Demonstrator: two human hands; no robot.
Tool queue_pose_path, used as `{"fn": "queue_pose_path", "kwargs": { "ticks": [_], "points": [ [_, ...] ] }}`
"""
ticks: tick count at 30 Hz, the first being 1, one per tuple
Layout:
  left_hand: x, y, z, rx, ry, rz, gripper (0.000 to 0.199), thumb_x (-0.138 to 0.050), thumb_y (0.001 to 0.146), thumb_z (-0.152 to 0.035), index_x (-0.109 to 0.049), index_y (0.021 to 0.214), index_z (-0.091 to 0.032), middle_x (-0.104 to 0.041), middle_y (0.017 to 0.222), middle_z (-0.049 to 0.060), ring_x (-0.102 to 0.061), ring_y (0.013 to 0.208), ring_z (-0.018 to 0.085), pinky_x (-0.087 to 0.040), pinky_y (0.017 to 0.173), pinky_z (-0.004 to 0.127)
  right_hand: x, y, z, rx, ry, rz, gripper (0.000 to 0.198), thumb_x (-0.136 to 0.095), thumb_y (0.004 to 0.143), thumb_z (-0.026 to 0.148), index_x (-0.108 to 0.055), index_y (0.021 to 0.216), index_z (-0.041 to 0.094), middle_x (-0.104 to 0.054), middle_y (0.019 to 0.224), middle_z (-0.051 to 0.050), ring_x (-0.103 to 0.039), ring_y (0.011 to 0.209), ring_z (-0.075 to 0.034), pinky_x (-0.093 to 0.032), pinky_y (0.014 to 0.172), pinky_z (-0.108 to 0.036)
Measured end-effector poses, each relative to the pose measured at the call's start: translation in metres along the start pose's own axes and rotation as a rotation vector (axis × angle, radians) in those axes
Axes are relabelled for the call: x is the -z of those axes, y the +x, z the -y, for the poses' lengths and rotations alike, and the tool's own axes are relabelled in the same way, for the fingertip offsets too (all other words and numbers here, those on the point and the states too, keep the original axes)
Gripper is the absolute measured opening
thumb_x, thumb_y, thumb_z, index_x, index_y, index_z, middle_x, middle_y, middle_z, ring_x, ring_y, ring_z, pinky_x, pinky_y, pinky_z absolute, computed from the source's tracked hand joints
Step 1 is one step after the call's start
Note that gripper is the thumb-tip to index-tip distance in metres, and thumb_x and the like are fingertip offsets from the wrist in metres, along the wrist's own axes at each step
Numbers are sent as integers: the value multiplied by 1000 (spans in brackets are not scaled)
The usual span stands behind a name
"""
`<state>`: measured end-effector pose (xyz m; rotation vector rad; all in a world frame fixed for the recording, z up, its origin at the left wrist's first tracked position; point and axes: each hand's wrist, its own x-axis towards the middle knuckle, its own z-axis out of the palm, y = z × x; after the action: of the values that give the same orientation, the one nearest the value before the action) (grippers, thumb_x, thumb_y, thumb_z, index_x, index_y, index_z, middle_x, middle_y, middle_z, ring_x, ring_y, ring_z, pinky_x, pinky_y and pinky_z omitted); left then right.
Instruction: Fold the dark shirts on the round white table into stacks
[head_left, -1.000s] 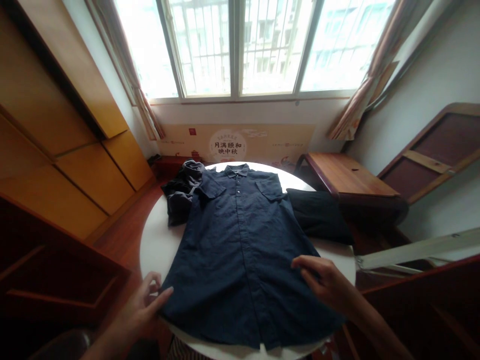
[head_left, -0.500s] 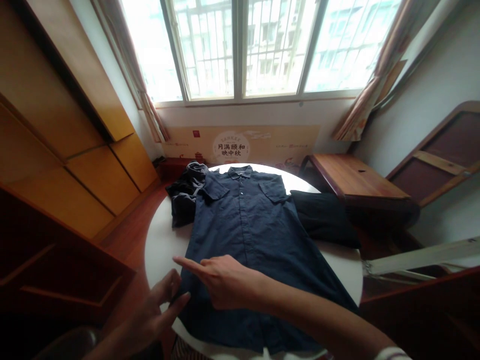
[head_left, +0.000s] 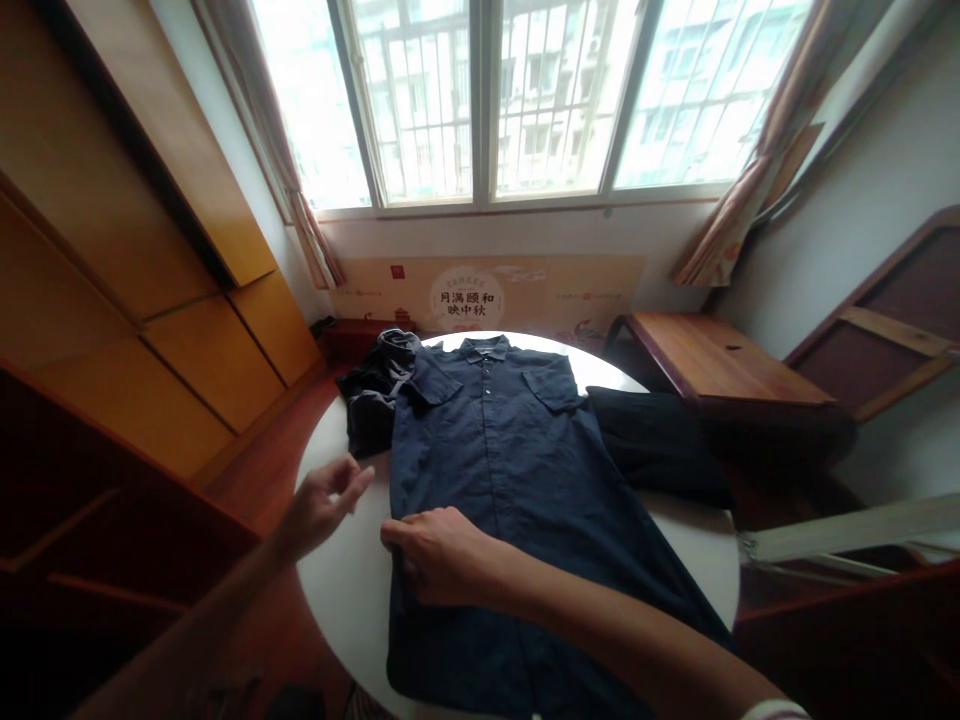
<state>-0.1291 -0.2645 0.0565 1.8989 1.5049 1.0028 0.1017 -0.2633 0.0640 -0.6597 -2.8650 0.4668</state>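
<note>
A dark blue short-sleeved shirt (head_left: 540, 480) lies spread out, buttoned front up, its collar toward the window. My right hand (head_left: 439, 550) is closed on the shirt's left side edge, the fingers pinched around the cloth. Off that edge, above the bare left part of the white round table (head_left: 337, 590), my left hand (head_left: 326, 500) holds nothing; its thumb and fingers are apart and loosely bent. A crumpled dark garment (head_left: 375, 390) lies beyond my left hand, by the shirt's left sleeve.
Right of the shirt, a folded black cloth (head_left: 652, 440) rests on the table. A wooden side table (head_left: 727, 360) stands at the back right, and yellow cabinets (head_left: 202, 390) line the left wall. A printed banner (head_left: 540, 295) hangs below the window.
My left hand has left the shirt's lower left edge and moved forward. My right hand's pointing index finger has folded in, and that hand now grips the shirt's edge.
</note>
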Motion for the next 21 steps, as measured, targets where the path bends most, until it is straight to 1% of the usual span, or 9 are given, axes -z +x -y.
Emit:
{"fn": "queue_pose_path", "kwargs": {
  "ticks": [5,7,9,11,13,15,17,19,21],
  "points": [
    [7,87,-6,-110,290,-162,31,-57,92,-43,-52,77,-18,-52,65,-3,-51,59,11,-39,59,22,3,1,0,-4,25,-7,28,-54,80,21,-56,108,22,-69,94,-4,-63,71,-16,-33,54,-25],
    [5,112,-8,-128,349,-151,26,-56,93,-41,-57,85,-16,-58,71,0,-55,63,12,-42,62,23,8,0,4,-1,46,-19,31,-54,81,19,-58,112,22,-69,95,-4,-63,72,-16,-35,56,-25],
    [0,120,-9,-207,412,-71,22,-53,95,-35,-60,97,-14,-62,80,3,-58,69,13,-46,68,24,16,-10,9,23,79,-40,40,-52,85,17,-54,125,22,-69,96,-4,-62,74,-16,-39,59,-25],
    [-5,109,-6,-323,472,95,23,-49,97,-28,-61,111,-14,-64,92,5,-61,77,14,-48,76,26,27,-33,9,38,111,-61,44,-48,90,16,-51,133,22,-68,94,-4,-62,77,-16,-43,65,-25],
    [-7,83,5,-425,525,271,29,-45,98,-19,-59,123,-17,-63,106,7,-63,89,15,-51,83,27,37,-71,1,-18,136,-81,40,-44,92,13,-55,130,21,-66,91,-4,-62,79,-17,-47,70,-25],
    [-2,48,26,-512,593,352,41,-42,94,-7,-59,129,-22,-60,119,9,-61,103,17,-52,90,30,39,-124,-19,-173,161,-139,40,-38,92,8,-60,123,20,-66,96,-7,-63,82,-17,-50,72,-25],
    [9,13,50,-595,664,373,58,-38,86,5,-63,127,-28,-59,123,8,-59,110,19,-52,94,33,32,-183,-46,-364,123,-282,40,-35,93,11,-64,119,21,-66,102,-9,-65,87,-18,-53,78,-28],
    [22,-20,69,-613,714,396,72,-35,78,12,-64,127,-32,-61,123,7,-60,109,18,-52,95,32,16,-239,-69,-609,32,-442,33,-43,96,26,-65,120,21,-66,105,-11,-68,92,-22,-56,83,-34],
    [31,-50,78,-559,711,420,75,-38,77,11,-61,130,-35,-61,127,6,-60,109,19,-53,95,30,-2,-281,-82,-789,48,-483,42,-56,91,40,-61,129,23,-68,110,-12,-70,93,-25,-58,84,-35]
  ]
}}
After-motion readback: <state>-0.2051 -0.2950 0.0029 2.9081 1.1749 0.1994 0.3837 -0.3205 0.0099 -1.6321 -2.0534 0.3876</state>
